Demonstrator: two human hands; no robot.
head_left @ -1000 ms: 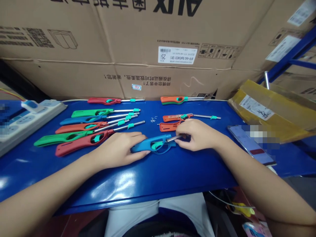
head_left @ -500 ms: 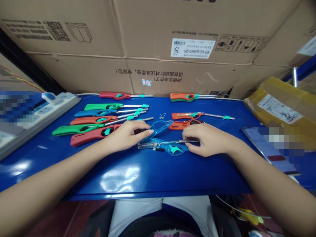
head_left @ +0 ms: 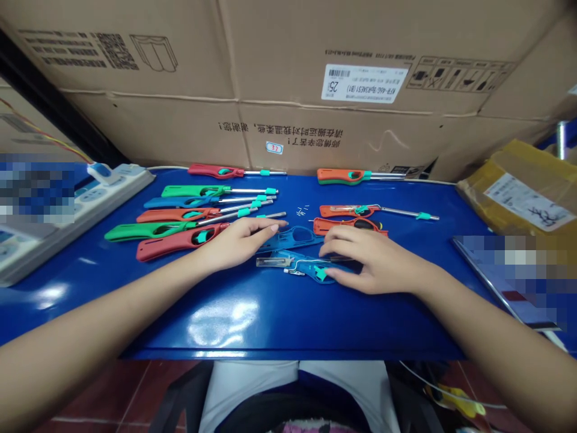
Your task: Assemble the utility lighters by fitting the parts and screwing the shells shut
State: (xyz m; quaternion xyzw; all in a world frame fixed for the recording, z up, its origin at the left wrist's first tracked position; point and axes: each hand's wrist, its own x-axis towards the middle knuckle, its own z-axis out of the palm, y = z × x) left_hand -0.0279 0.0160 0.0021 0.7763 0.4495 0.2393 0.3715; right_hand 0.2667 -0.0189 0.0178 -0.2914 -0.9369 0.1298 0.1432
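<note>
On the glossy blue worktop (head_left: 252, 328), a blue plastic lighter lies split between the hands, so the step in hand looks to be its opening. The left hand (head_left: 241, 242) is palm-down with fingers extended, beside the slim blue cover half (head_left: 295, 240); whether it touches cannot be told. The right hand (head_left: 372, 258) is loosely curved, thumb and fingers apart, over the metal tube and near the turquoise trigger (head_left: 320, 275). The next move seems to call for a light fingertip pinch that spares the thin white wire. The blue lower half (head_left: 308, 268) holds the trigger; a clear plastic tank (head_left: 270, 262) sits at its left-hand end, contents unclear. Beyond the right hand, an opened orange lighter shell (head_left: 327, 211) holds another clear tank (head_left: 346, 208).
</note>
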